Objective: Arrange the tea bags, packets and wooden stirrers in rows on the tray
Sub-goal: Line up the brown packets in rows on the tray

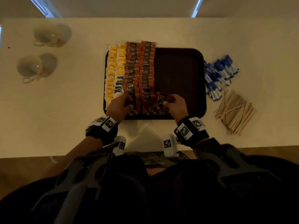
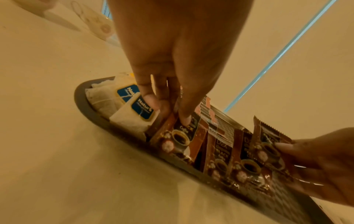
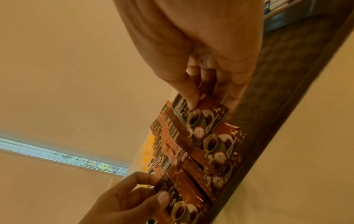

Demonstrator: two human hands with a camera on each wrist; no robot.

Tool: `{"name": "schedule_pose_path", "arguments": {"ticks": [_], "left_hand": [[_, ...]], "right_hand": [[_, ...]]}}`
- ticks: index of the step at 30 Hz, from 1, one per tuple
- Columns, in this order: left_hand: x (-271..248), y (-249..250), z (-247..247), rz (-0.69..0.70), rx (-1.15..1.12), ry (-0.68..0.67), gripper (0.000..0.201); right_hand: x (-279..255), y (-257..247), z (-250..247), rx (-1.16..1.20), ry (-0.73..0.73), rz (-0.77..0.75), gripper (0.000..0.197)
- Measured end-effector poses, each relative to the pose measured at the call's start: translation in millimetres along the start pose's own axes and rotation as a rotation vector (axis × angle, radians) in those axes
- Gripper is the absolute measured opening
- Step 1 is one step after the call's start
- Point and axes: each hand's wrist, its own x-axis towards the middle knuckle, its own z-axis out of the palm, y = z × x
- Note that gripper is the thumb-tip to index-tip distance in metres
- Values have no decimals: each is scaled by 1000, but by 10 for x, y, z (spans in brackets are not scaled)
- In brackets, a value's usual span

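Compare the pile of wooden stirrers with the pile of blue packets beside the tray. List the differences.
Colour: the wooden stirrers are pale bare wood; the blue packets are printed blue and white.
Shape: the stirrers are thin sticks; the packets are wider, flat sachets.
Position: the stirrers lie nearer the person; the packets lie farther back, against the tray edge.
Shared: both sit in loose heaps on the table, right of the tray, not yet arranged in rows.
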Motion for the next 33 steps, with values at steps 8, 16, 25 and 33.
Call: {"name": "schedule_pose_path", "arguments": {"ticks": [8, 16, 25, 33], "left_hand": [[-4, 120, 14, 37, 202, 126, 45], [175, 298, 109, 224, -93, -151, 22], [207, 341, 194, 244, 9, -69, 21], [86, 274, 28, 256, -299, -152, 34]], "right_hand": [[51, -31, 106, 40, -16, 19, 20], [49, -57, 121, 28, -108, 16, 29], [32, 24, -49, -17, -88, -57, 18], [-7, -125, 42, -75, -236, -153, 29]]}}
